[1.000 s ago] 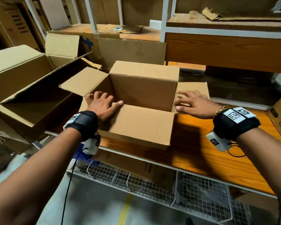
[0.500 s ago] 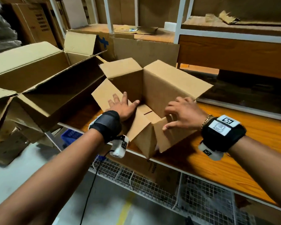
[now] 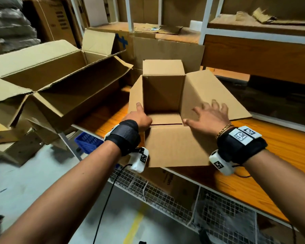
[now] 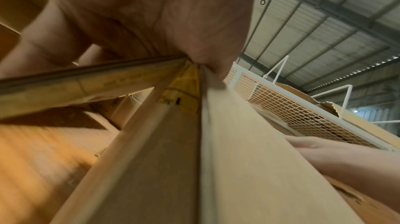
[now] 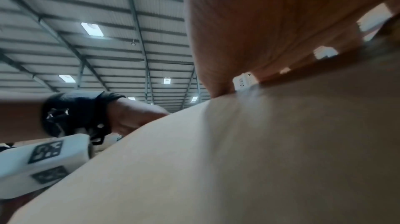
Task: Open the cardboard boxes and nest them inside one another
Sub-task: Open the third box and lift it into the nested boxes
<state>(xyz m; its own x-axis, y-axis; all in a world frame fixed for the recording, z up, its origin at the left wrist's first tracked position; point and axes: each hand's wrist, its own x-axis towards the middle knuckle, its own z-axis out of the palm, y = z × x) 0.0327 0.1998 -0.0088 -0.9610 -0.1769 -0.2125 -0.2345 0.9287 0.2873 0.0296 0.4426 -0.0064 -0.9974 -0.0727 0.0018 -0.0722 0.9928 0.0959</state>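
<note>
A small cardboard box (image 3: 164, 92) stands on the wooden shelf (image 3: 280, 155) with its mouth up and all its flaps spread outward. My left hand (image 3: 141, 117) rests on its near left corner, the index finger lying straight along the left flap. In the left wrist view the palm (image 4: 151, 13) presses on that corner of the box (image 4: 238, 159). My right hand (image 3: 208, 115) lies flat with spread fingers on the right flap. A large open cardboard box (image 3: 63, 85) lies tilted to the left, its mouth facing the small box.
More cardboard boxes (image 3: 165, 50) stand behind against white rack posts. An upper shelf board (image 3: 253, 50) overhangs the back right. Under the shelf sit wire baskets (image 3: 165, 196) and a blue crate (image 3: 88, 140). Grey floor lies at the lower left.
The small box has turned so that its mouth faces up with the flaps spread. My right hand left the near flap and now lies flat on the right flap. My left hand stayed at the left corner.
</note>
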